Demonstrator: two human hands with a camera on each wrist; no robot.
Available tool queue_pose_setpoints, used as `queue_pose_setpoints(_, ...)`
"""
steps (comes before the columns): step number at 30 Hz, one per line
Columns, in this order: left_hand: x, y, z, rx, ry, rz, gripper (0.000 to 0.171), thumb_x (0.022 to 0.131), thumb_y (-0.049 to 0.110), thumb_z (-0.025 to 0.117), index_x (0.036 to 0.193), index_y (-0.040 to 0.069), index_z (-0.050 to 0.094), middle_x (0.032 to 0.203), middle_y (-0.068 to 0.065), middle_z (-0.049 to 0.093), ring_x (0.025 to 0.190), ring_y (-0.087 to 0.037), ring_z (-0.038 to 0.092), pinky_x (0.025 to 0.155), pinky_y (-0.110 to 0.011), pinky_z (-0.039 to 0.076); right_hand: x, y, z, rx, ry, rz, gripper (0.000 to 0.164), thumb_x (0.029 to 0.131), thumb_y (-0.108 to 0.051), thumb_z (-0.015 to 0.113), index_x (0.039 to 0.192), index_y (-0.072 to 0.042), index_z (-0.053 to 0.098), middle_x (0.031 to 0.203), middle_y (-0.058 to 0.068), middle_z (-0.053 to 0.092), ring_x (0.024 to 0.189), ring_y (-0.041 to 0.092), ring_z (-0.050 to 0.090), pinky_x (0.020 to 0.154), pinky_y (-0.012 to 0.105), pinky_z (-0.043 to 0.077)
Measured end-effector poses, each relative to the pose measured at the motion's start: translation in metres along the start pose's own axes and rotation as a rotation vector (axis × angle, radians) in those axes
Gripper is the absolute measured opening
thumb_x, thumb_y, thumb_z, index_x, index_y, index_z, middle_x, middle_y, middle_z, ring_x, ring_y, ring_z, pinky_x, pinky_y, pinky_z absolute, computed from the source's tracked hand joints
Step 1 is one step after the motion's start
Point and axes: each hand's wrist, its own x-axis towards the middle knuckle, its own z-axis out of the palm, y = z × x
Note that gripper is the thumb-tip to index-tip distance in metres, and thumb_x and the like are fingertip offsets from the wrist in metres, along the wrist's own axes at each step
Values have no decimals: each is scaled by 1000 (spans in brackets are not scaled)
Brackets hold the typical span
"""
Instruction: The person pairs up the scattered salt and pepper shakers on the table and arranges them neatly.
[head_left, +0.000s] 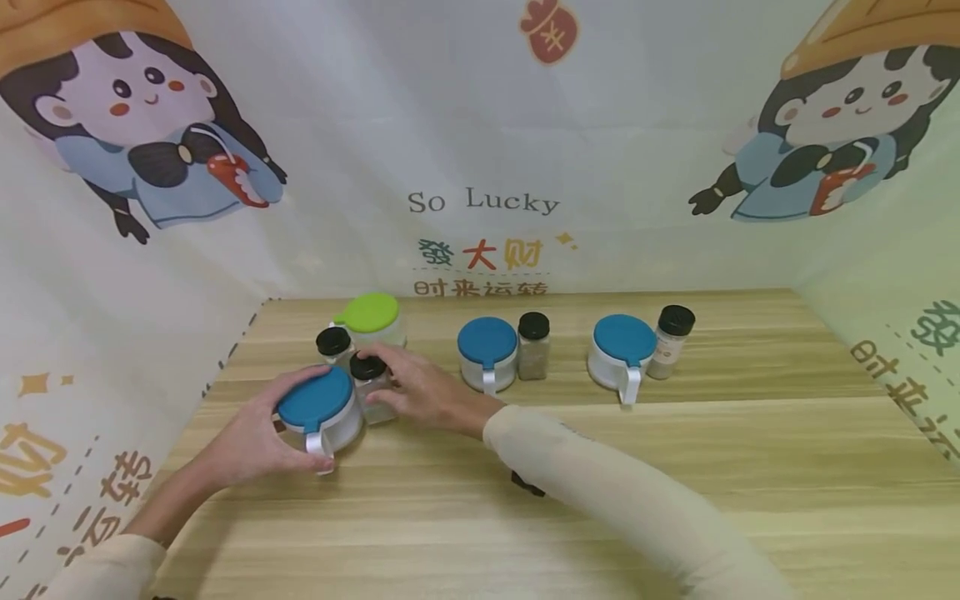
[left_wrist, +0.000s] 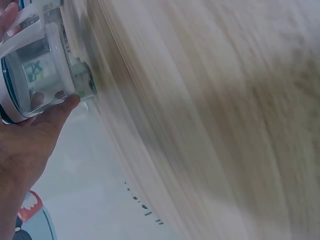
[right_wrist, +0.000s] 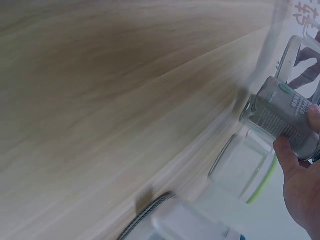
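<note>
My left hand [head_left: 258, 437] grips a clear glass jar with a blue lid [head_left: 315, 400] and a white handle, at the left of the table. In the left wrist view the jar [left_wrist: 42, 67] shows clear walls, with thumb and fingers on either side. My right hand [head_left: 427, 392] holds a spice bottle with a black cap [head_left: 368, 367] just right of that jar. Its printed label [right_wrist: 282, 112] faces the right wrist camera. Behind them stand another black-capped bottle [head_left: 333, 341], partly hidden, and a jar with a green lid [head_left: 372, 313].
A second blue-lidded jar [head_left: 487, 343] stands mid-table beside a black-capped bottle [head_left: 533, 350]. Farther right, a third blue-lidded jar [head_left: 624, 340] stands next to a labelled bottle [head_left: 670, 343]. Printed cloth [head_left: 480, 125] hangs behind and beside the wooden table [head_left: 450, 533]. A small black object [head_left: 528, 484] shows by the right sleeve.
</note>
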Motion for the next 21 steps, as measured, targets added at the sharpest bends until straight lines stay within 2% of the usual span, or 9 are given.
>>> queue_pose_setpoints(10, 5, 17, 15, -16, -14, 39, 111, 66, 30, 99, 157, 26, 36, 150, -18, 37, 122, -44, 50, 88, -59, 52, -25, -1, -14, 50, 54, -23, 52, 97, -16, 71, 143, -5, 47, 138, 10, 57, 118, 10, 58, 95, 18, 47)
queue_pose_setpoints(15, 8, 24, 24, -35, -25, 55, 108, 66, 29, 99, 156, 27, 38, 152, -18, 34, 122, -44, 50, 89, -58, 52, -39, -2, -20, 34, 93, -44, 52, 97, -12, 72, 142, -3, 48, 138, 13, 57, 118, 15, 60, 94, 20, 48)
queue_pose_setpoints(21, 10, 33, 36, -43, -27, 54, 107, 66, 31, 99, 155, 30, 39, 149, -16, 37, 120, -41, 52, 88, -54, 52, -58, -1, -25, -29, 145, -79, 51, 94, -14, 75, 139, -2, 53, 137, 10, 58, 123, 16, 57, 96, 25, 49)
